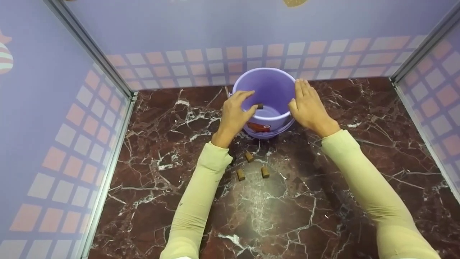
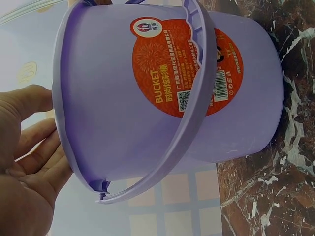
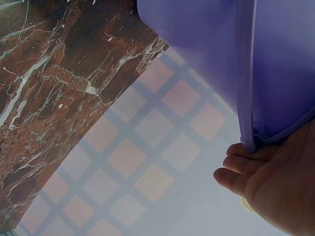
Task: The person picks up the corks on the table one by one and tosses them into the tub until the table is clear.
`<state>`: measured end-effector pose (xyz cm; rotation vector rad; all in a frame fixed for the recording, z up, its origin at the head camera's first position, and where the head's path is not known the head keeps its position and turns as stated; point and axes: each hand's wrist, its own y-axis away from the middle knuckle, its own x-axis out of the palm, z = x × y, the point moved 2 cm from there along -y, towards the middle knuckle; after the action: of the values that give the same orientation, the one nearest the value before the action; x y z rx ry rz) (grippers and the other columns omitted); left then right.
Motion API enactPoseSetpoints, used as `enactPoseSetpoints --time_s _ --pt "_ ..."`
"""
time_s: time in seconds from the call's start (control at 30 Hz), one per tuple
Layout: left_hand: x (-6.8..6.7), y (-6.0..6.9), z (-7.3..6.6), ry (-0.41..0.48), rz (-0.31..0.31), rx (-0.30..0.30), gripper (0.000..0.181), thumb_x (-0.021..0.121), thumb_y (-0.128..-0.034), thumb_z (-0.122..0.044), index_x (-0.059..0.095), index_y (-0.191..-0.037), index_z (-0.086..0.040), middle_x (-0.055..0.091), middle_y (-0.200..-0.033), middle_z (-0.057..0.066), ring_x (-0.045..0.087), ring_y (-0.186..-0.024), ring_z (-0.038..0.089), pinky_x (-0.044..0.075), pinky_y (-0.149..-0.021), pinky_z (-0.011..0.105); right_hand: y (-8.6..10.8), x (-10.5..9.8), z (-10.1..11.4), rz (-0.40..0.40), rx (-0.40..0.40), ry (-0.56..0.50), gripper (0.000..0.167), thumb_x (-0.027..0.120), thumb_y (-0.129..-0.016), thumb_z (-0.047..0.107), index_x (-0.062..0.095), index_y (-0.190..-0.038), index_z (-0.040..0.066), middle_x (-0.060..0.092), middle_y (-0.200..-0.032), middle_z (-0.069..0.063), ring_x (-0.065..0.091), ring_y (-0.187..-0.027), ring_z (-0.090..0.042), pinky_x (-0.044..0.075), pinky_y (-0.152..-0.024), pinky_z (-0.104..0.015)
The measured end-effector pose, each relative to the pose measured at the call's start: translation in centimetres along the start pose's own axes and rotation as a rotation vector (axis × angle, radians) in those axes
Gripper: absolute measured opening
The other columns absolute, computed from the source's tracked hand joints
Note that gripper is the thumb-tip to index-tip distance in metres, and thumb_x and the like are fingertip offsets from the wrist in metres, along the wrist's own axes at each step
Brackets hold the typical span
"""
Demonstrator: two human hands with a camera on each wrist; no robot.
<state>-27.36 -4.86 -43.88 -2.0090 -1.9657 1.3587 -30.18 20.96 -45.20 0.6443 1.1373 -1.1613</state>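
Observation:
A purple bucket [image 1: 266,124] stands upright, its handle hanging down at the front. My left hand [image 1: 233,113] is over its left rim, thumb and fingers spread apart. Just past the thumb tip a brown cork-like piece [image 1: 260,106] shows within the bucket's opening; whether it touches the thumb I cannot tell. My right hand [image 1: 309,106] rests on the right rim with fingers straight. In the left wrist view, the left hand [image 2: 29,142] is at the rim of the bucket [image 2: 118,98]. The right wrist view has the right hand [image 3: 275,177] by the handle's joint.
Three brown pieces lie on the dark marbled surface [image 1: 161,216] in front of the bucket: one nearer the bucket [image 1: 249,157], one at the left [image 1: 240,175], one at the right [image 1: 265,172]. Purple panels with a checked band [image 1: 197,68] enclose the back and both sides.

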Motion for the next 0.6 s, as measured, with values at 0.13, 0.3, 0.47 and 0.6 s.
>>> enactPoseSetpoints --time_s 0.13,0.3,0.47,0.6 --pt "-0.14 0.14 -0.03 0.018 -0.01 -0.008 0.04 0.084 -0.0892 -0.006 0.074 -0.126 0.005 0.074 -0.121 0.018 0.071 -0.112 0.034 0.053 -0.105 0.028 0.07 0.06 0.01 -0.002 -0.001 -0.004 0.071 0.033 -0.107 0.024 0.015 -0.16 -0.019 0.016 -0.167 -0.039 0.01 -0.159 -0.049 0.006 -0.132 -0.052" --pt "-0.33 0.42 -0.08 0.035 -0.039 0.023 0.037 0.084 -0.0898 -0.006 0.075 -0.123 0.005 0.075 -0.12 0.018 0.072 -0.111 0.033 0.053 -0.104 0.027 0.1 0.01 0.04 0.001 0.001 -0.012 0.071 0.033 -0.106 0.023 0.015 -0.16 -0.019 0.016 -0.167 -0.039 0.01 -0.159 -0.049 0.005 -0.131 -0.053" --pt "-0.6 0.65 -0.18 0.054 -0.087 0.074 0.034 0.084 -0.0886 -0.003 0.076 -0.12 0.006 0.075 -0.116 0.019 0.072 -0.108 0.033 0.054 -0.102 0.029 0.02 -0.03 0.03 0.0 0.004 -0.018 0.07 0.034 -0.106 0.021 0.014 -0.16 -0.019 0.016 -0.167 -0.04 0.01 -0.159 -0.049 0.006 -0.131 -0.053" --pt "-0.93 0.89 -0.09 0.066 -0.109 0.085 0.034 0.084 -0.0871 0.0 0.076 -0.119 0.006 0.075 -0.115 0.019 0.072 -0.107 0.034 0.055 -0.101 0.03 0.01 0.0 -0.04 0.002 0.008 -0.018 0.071 0.035 -0.106 0.021 0.015 -0.16 -0.019 0.015 -0.167 -0.039 0.009 -0.159 -0.049 0.006 -0.131 -0.053"
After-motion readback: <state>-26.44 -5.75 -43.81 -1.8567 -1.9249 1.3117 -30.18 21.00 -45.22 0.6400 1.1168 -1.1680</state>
